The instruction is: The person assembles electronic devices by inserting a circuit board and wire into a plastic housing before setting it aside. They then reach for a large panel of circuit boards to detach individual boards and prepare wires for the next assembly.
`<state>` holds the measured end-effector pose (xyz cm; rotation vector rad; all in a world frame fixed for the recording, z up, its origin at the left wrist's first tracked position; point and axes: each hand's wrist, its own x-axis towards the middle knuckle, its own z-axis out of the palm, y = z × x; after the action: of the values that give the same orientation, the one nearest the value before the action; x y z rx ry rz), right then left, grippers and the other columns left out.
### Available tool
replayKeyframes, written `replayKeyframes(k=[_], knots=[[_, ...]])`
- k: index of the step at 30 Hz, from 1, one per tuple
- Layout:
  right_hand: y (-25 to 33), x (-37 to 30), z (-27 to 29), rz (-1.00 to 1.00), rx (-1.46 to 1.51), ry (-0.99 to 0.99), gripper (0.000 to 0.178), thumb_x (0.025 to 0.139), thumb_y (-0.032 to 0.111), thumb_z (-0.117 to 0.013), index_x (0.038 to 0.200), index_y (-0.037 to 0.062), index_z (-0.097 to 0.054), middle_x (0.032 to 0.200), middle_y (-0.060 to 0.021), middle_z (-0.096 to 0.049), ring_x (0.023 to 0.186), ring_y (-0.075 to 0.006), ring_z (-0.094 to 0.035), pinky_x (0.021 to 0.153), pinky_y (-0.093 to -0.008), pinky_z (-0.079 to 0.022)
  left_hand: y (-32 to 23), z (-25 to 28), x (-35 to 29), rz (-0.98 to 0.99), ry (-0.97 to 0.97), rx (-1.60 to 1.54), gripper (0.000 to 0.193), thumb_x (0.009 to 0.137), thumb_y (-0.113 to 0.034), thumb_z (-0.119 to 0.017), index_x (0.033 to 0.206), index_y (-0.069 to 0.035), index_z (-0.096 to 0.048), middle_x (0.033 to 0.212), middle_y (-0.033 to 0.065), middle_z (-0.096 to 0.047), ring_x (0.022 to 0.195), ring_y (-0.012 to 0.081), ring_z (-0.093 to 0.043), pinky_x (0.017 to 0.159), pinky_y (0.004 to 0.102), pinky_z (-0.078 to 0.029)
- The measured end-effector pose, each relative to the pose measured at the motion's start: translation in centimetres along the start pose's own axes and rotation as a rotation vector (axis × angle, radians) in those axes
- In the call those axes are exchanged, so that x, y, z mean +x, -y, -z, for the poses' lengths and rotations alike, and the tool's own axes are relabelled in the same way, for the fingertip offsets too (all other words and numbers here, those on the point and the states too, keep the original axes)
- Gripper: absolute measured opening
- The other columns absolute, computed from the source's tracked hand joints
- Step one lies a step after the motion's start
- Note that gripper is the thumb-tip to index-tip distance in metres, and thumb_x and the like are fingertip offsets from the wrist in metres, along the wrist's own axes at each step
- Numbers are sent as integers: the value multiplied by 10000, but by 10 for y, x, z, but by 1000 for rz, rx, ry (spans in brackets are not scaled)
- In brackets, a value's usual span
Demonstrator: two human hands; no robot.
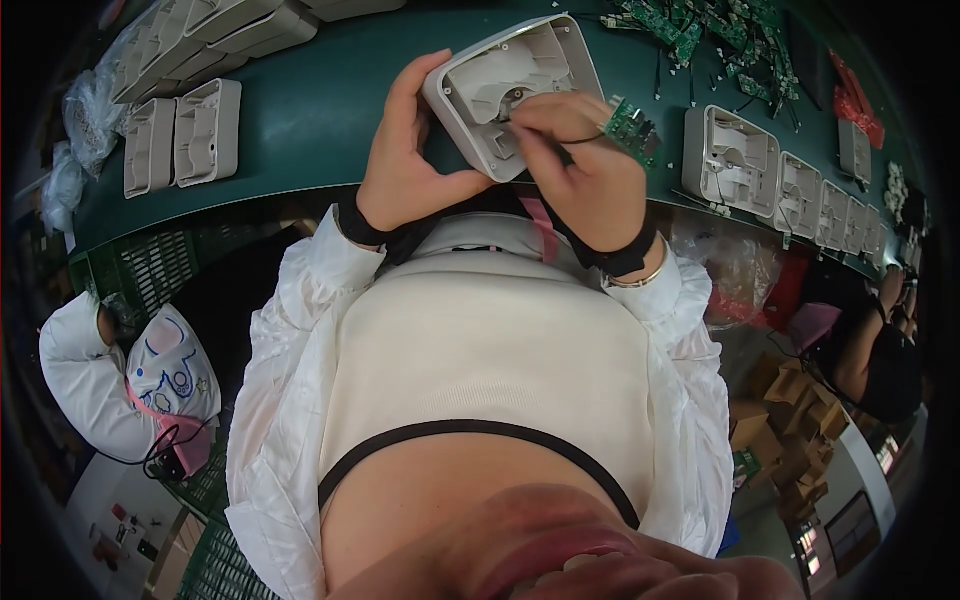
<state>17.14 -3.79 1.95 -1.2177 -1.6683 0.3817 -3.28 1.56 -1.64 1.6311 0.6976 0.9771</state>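
My left hand (408,150) grips the left edge of a pale grey plastic housing shell (500,75), tilted with its hollow inside facing me, above the near edge of the green bench. My right hand (585,160) rests on the shell's lower right corner. Its fingers pinch a small green circuit board (632,128) with thin black wires running into the shell's cavity. Both wrists wear black cuffs under white sleeves.
More grey housing shells stand in a row at the right (728,158) and lie stacked at the left (185,135) on the green bench (310,110). Loose green circuit boards (700,25) lie at the back. A person in white sits lower left (110,380), another at right (880,350).
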Motion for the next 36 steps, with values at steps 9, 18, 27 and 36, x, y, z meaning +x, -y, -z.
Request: replayKeyframes(k=[9, 18, 27, 36], knots=[[-1, -2, -4, 91, -214, -42, 241, 774, -82, -755, 979, 36, -713, 977, -96, -725, 887, -310, -688, 786, -361, -542, -3, -3, -3, -10, -4, -3, 1117, 650, -13, -900, 1569, -91, -271, 1450, 140, -444, 1348, 259, -488, 1163, 419, -393], [-2, -5, -4, -7, -223, 38, 267, 765, 138, -793, 1027, 141, -743, 909, -54, -636, 944, -294, -602, 881, -426, -423, -21, -6, -3, 78, -29, 126, 1045, 716, -37, -889, 1569, -34, -285, 1494, 154, -440, 1370, 266, -491, 1145, 402, -420], [-7, -9, 5, -1, -211, 73, 549, 840, 448, -758, 1292, 162, -634, 1155, -112, -555, 1125, -335, -521, 1024, -474, -330, -27, -2, 10, 121, 1, 62, 1042, 747, -24, -869, 1593, -78, -263, 1509, 157, -430, 1349, 269, -506, 1108, 400, -453], [-16, -10, -1, -61, -197, -100, 897, 844, 573, -723, 1514, 59, -419, 1282, -168, -503, 1177, -369, -489, 1102, -516, -273, -31, 0, 12, 165, -12, 49, 1085, 706, 71, -830, 1602, -102, -244, 1523, 162, -422, 1289, 288, -568, 1047, 402, -506]])
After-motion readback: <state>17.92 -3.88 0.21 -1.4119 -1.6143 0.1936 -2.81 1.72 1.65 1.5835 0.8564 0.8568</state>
